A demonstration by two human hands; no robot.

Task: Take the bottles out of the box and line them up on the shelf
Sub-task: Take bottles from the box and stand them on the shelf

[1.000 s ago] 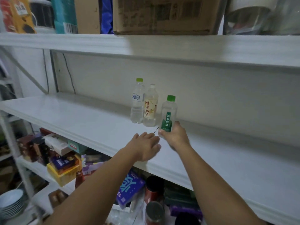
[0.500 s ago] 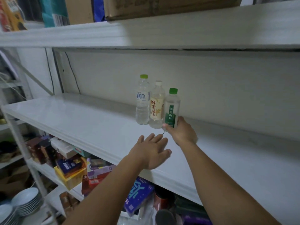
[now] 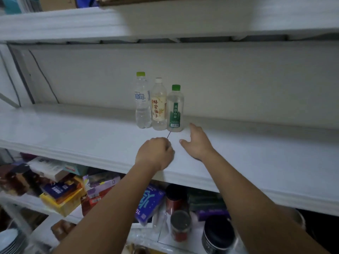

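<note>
Three clear bottles stand side by side near the back of the white shelf [image 3: 73,132]. They are a lime-capped bottle with a blue label [image 3: 142,101], a white-capped bottle with a cream label [image 3: 158,107] and a green-capped bottle with a green label [image 3: 175,110]. My right hand [image 3: 196,143] is off the green-label bottle, just to its lower right, with fingers spread and relaxed. My left hand [image 3: 156,153] hovers over the shelf in front of the bottles with its fingers curled under. A thin dark line runs from the green-label bottle's base to that hand. The box is out of view.
An upper shelf [image 3: 165,21] hangs overhead. Below, a lower shelf holds packed boxes [image 3: 60,191], a blue pack [image 3: 148,202] and dark jars [image 3: 180,228]. Stacked plates [image 3: 9,241] sit at the bottom left. A dark cable [image 3: 44,77] runs down the back wall.
My right hand let go of the green-label bottle, which now stands beside the other two, and pulled back right. My left hand's fingers went from straight to curled.
</note>
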